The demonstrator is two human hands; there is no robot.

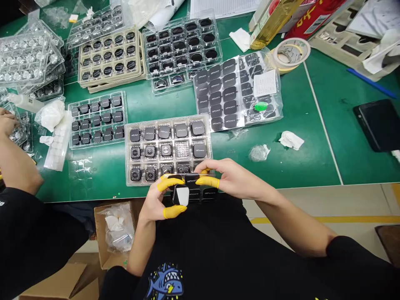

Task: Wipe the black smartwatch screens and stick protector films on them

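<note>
My left hand, with yellow finger cots, grips a square black watch case between thumb and fingers. Its glossy face shows a white reflection. Beside it, my right hand, also in yellow finger cots, pinches a sheet of black protective stickers at the table edge; the sheet is partly hidden by my fingers. Just beyond both hands lies a clear tray of watch cases. Several in it bear black printed stickers, others show their round sensor backs, and one pocket holds no case.
More sticker sheets lie beyond the tray. Other trays and stacked clear trays fill the left side. A co-worker's arm reaches in there. Tape rolls, a phone and crumpled tissue are at right.
</note>
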